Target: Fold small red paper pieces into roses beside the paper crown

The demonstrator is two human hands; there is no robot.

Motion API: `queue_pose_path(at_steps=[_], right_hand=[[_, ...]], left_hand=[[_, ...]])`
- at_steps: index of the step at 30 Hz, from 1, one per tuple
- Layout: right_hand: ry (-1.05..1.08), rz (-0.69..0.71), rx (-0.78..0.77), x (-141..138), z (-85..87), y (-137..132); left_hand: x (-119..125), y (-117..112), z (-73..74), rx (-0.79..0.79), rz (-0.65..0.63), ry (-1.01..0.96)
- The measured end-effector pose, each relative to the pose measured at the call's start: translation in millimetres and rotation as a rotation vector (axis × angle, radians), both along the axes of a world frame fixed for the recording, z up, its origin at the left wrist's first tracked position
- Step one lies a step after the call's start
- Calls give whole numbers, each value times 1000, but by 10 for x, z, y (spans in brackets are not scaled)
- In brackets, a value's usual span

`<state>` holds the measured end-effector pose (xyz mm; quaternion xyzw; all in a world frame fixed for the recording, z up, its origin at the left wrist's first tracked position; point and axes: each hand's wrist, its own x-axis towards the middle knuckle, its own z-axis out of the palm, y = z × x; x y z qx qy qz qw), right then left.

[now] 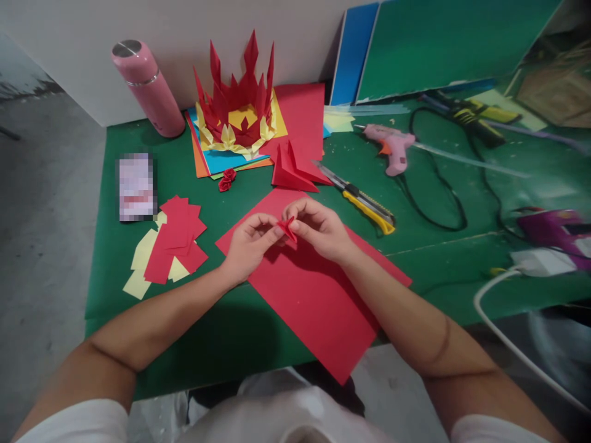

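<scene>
A small folded piece of red paper is pinched between my two hands over a large red sheet. My left hand grips its left side with thumb and fingers closed. On the right side, the thumb and forefinger of my right hand hold it too. Just beyond my hands lie larger red folded pieces and two little red paper roses. Behind them a red and yellow folded-paper crown stands on a stack of coloured sheets.
Red and cream paper pieces lie at left, below a blurred-out rectangle. A pink bottle stands at the back left. To the right are a yellow utility knife, a pink glue gun with its cord, and a white plug.
</scene>
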<state>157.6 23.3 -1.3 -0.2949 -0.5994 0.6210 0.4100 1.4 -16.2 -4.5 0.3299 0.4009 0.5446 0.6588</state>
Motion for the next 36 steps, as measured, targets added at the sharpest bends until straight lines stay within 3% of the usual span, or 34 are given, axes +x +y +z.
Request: queue_pose_path(at_steps=[6,13,21,25,31,36], right_hand=[[-15,-16,-10,11,1,5],[25,-5,-62,1,22,5],[13,34,-132,11,11,20],[-27,-5,-66,-7,34,8],[-71,-150,176,-42,63,-27],[-88,-160,158,-42,33,-42]], left_hand=[[-13,-5,-67,42,-57,58],[-21,8,-53,324,87,158],[-20,-5,-38,394,106,181],[-12,-18,-32,374,133,197],[-5,-26,-67,303,130,202],[-2,-30,-93,236,80,184]])
